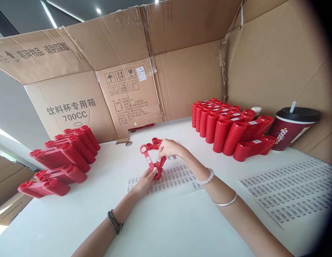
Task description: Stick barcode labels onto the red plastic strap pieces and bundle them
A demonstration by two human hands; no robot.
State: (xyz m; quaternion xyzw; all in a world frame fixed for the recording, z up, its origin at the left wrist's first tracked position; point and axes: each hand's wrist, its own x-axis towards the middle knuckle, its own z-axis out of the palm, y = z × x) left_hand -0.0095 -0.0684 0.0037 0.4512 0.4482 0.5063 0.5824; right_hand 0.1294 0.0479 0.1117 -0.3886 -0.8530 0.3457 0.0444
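Left stacks of red plastic holders (62, 151): no labels visible from here. My left hand (146, 181) is closed around a red plastic holder (148, 156) at mid-table; my right hand (168, 148) pinches its far end. Below lies a barcode sheet (166, 178). Right stacks (227, 132) show white labels. A further barcode sheet (289, 189) holds many. My fingers hide part of the holder.

Part of the red plastic holder (147, 157) hidden by the left hand (145, 182) and right hand (168, 149); barcode label sheet (289, 189) cut off at the right edge, its codes too small to be read; carton's small print (130, 103) illegible.
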